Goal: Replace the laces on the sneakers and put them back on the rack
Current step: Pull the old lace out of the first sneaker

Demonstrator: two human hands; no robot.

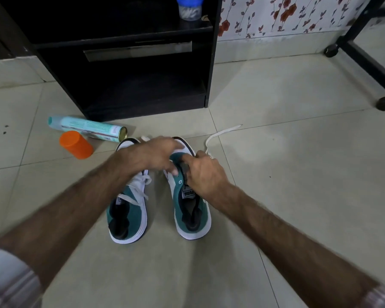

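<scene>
Two teal-and-white sneakers stand side by side on the tiled floor [298, 107], toes pointing away from the person. The right sneaker [192, 210] lies under both hands; its eyelets that show nearest the heel are empty. The right hand [206, 172] rests on the shoe's tongue and far side with fingers curled down; a white lace [218, 135] runs out from just beyond its knuckles and trails across the floor away to the right. Whether the fingers pinch the lace cannot be told. The left hand [158, 155] reaches across over the toe of the same shoe, fingers loosely spread and bent downward, fingertips touching the shoe's upper near the right hand; it is blurred and no clear grasp shows.

The left sneaker [129, 210] sits just under the left forearm, with its white lace threaded and crossing its front.

Beyond the left hand, to its left, an orange cap [76, 144] lies beside a teal spray can [87, 128] on its side. Farther ahead stands a black rack [129, 63] with a blue-lidded jar [189, 7] on its upper shelf.
</scene>
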